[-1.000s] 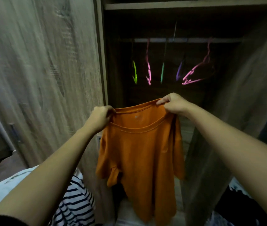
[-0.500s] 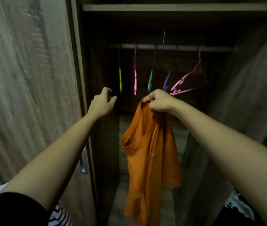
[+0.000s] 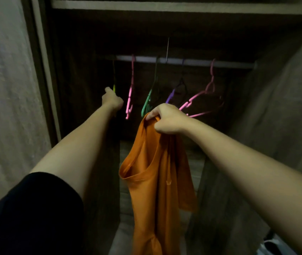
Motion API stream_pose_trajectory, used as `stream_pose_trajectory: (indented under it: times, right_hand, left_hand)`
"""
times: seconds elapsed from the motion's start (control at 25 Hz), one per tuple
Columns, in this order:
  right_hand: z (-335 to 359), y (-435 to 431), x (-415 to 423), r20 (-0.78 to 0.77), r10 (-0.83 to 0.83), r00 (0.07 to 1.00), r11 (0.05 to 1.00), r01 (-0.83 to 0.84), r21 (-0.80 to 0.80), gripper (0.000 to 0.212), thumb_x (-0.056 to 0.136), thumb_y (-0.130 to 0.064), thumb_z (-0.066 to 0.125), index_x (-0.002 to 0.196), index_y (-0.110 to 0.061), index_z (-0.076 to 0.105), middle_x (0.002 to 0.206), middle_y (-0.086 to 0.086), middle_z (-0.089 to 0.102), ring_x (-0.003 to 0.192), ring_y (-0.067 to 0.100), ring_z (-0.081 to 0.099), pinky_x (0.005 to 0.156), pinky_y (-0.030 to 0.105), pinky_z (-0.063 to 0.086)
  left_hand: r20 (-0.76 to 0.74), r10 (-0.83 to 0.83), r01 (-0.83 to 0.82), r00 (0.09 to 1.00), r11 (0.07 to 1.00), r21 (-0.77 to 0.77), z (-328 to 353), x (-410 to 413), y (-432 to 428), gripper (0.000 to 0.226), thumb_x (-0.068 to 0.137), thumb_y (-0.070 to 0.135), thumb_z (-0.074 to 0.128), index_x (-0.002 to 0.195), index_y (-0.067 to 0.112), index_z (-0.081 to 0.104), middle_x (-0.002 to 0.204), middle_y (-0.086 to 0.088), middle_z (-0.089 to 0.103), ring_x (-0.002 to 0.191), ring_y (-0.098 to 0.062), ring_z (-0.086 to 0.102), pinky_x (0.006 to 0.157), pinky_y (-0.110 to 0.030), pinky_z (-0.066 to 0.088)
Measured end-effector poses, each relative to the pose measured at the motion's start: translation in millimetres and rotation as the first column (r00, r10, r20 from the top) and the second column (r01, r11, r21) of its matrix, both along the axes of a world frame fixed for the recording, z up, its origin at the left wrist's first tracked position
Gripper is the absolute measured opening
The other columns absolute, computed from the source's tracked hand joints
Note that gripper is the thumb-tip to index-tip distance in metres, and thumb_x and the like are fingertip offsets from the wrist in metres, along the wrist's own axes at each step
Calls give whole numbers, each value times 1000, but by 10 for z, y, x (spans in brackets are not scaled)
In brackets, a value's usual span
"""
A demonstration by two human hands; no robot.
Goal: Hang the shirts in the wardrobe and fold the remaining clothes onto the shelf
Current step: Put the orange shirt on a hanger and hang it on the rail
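Observation:
An orange shirt (image 3: 152,181) hangs bunched from my right hand (image 3: 166,119), which grips it at the collar in front of the open wardrobe. My left hand (image 3: 112,101) reaches into the wardrobe and touches the yellow-green hanger (image 3: 114,87) at the left end of the rail (image 3: 192,62). The hanger's lower part is hidden behind the hand, so a grip cannot be confirmed. On the same rail hang a pink hanger (image 3: 130,94), a green hanger (image 3: 147,102), a purple hanger (image 3: 172,94) and a second pink hanger (image 3: 201,96), turned sideways.
The wardrobe's wooden door (image 3: 8,107) stands at my left and another door panel (image 3: 275,107) at my right. A shelf board (image 3: 165,7) runs above the rail. The inside is dark. A pale wooden bottom board (image 3: 124,199) shows behind the shirt.
My left hand let go of the shirt and moved up to the yellow-green hanger. The shirt now hangs bunched from my right hand alone. I have moved closer to the wardrobe.

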State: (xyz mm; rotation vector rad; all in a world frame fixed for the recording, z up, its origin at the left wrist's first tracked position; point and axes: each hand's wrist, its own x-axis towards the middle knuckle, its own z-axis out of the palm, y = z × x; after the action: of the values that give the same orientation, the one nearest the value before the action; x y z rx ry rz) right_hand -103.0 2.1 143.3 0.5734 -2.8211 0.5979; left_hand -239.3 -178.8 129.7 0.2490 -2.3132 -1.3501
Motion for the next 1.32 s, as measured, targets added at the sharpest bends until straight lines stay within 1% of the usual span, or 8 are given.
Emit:
stream_pose_trajectory:
  times: [0.44,0.52,0.68,0.84,0.96,1.08,1.16,1.32]
  right_hand:
    - [-308,-88,72,27,-19,999,997,21,-68,51,74,1,51,120,-16,64,127,2,62,117,14,56,82,9,35]
    - [-453,-163,169,47,-28,999,996,31,-78,51,74,2,51,121,-15,63,128,3,61,120,15,54,88,11,34]
    - [-784,-377,296,123,-76,989,994,85,-64,54,75,2,51,126,-13,58,134,6,55,127,19,48,103,21,35]
    - [-994,-605,361,218,-135,966,989,144,-24,58,77,1,51,134,-12,50,140,10,43,133,26,39,107,27,32]
    - [-1063,-726,385,229,-177,957,984,178,18,58,78,-2,52,134,-12,48,140,13,40,131,30,39,109,31,32]
    - [-995,-807,460,221,-188,957,982,187,27,58,78,-3,53,135,-13,48,142,14,38,132,32,39,109,32,33]
    - [-920,-805,517,182,-201,962,979,201,20,59,78,-2,52,136,-13,47,144,14,37,133,33,37,111,33,32]
    - [-796,-722,615,105,-229,968,972,233,-22,63,78,0,50,139,-13,42,146,11,34,134,35,30,113,32,26]
  left_hand:
    - [-265,40,-60,963,996,-68,-258,535,-154,42,97,12,36,138,4,39,102,-12,61,79,-23,64,69,-37,56]
    - [-299,72,-108,951,988,-106,-587,914,-278,38,99,18,40,133,3,48,101,-17,65,84,-29,66,76,-38,54]
    - [-257,65,-126,964,965,-229,-1315,1638,-780,32,98,24,45,120,7,59,99,-22,69,96,-37,64,82,-39,47]
    - [-239,6,-76,971,955,-285,-1608,2316,-1433,26,97,28,46,101,9,63,77,-15,70,78,-32,69,71,-34,50]
    - [-219,-2,-45,976,977,-210,-1578,2654,-1797,18,96,21,51,83,13,60,53,1,63,52,-13,66,57,-26,47]
    - [-154,10,-5,988,999,39,-1562,2879,-2200,17,91,17,60,76,10,60,39,3,55,35,-7,56,39,-19,43]
    - [-150,-42,70,988,981,183,-1591,3024,-2425,12,88,14,64,76,10,64,40,0,53,34,-13,54,38,-20,44]
    - [-239,-96,149,966,965,214,-1674,3244,-2622,7,86,10,65,82,12,71,43,-1,51,36,-15,51,42,-20,47]
